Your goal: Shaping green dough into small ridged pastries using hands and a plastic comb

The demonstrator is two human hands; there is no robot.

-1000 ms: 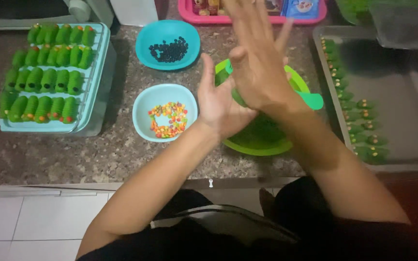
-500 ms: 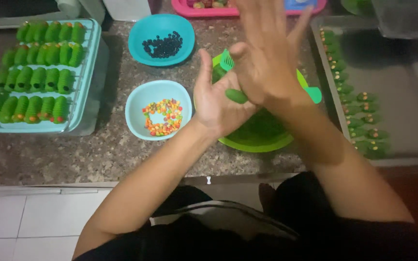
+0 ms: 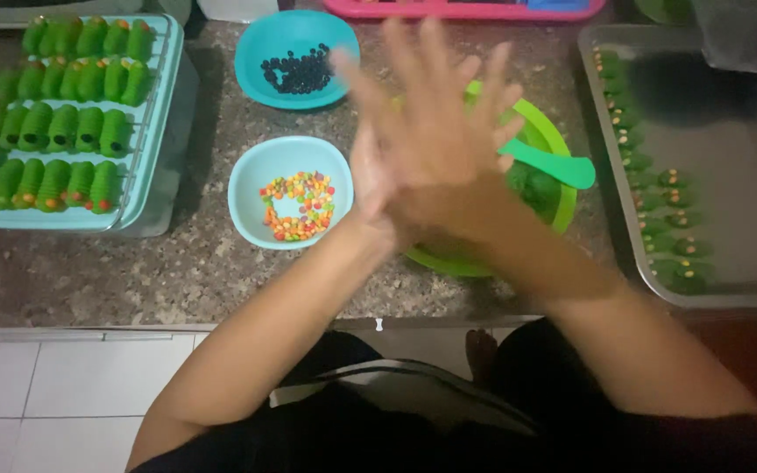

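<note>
Both hands pressed palm to palm, fingers spread flat — right hand (image 3: 449, 162) on top, left hand (image 3: 377, 180) under it. Whatever sits between the palms is hidden; likely a lump of the green dough (image 3: 532, 186), can't tell. More dough lies in the green bowl (image 3: 547, 140) directly below the hands, green spatula (image 3: 552, 165) just right. Dough looks soft, sticky, light — pinch small bits from the top. Sprinkle bowl (image 3: 251, 188) just left on the worktop (image 3: 203, 271).
</note>
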